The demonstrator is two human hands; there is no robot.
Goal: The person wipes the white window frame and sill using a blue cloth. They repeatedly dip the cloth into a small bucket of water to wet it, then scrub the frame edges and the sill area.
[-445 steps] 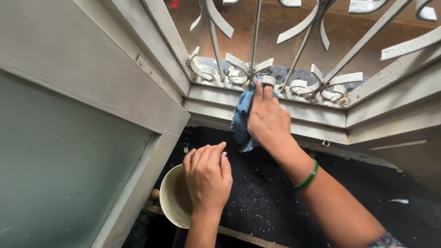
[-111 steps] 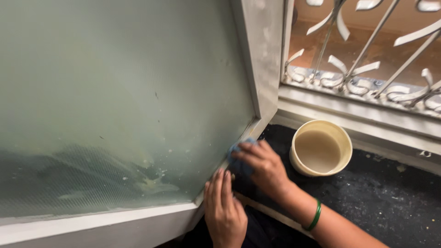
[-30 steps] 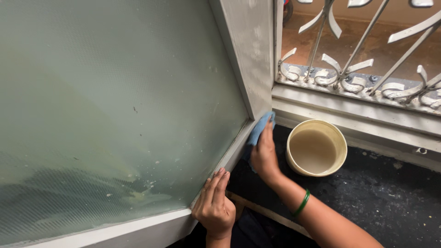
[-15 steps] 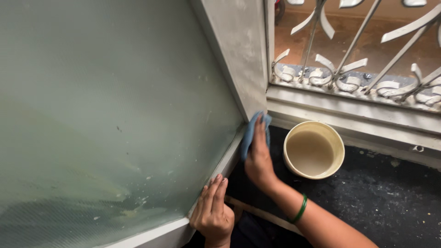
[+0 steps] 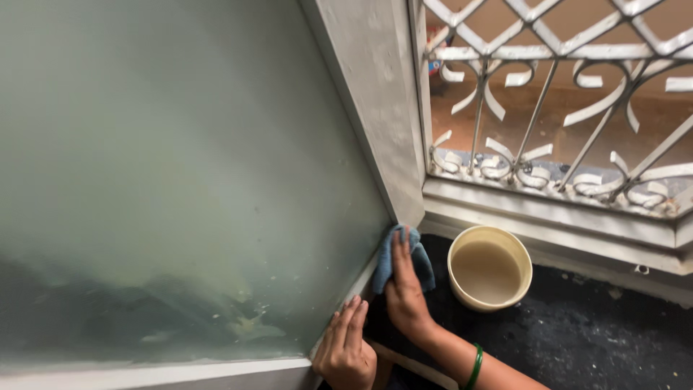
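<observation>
Pressing a blue cloth (image 5: 399, 254) against the pane frame (image 5: 375, 123), the right hand (image 5: 404, 292) lay flat with its fingers straight and close together. The cloth was bunched up under those fingers, at the low corner where the frame met the frosted glass (image 5: 166, 166). A green bangle (image 5: 474, 367) sat on the right wrist.

The left hand (image 5: 346, 350) was lower down, just beside the right one. Its fingers were straight and pressed together too, and they rested on the bottom edge of the frame. It held nothing.

A round cream bowl (image 5: 490, 268) stood near the right hand, a little apart from the cloth. It had cloudy brown water in it. The bowl sat on a dark counter (image 5: 599, 339) that was dotted with pale specks.

Behind the bowl ran a grey sill (image 5: 548, 217). Above the sill stood a white metal grille (image 5: 548, 101) with curly shapes. The glass had smears and small spots near its bottom part.
</observation>
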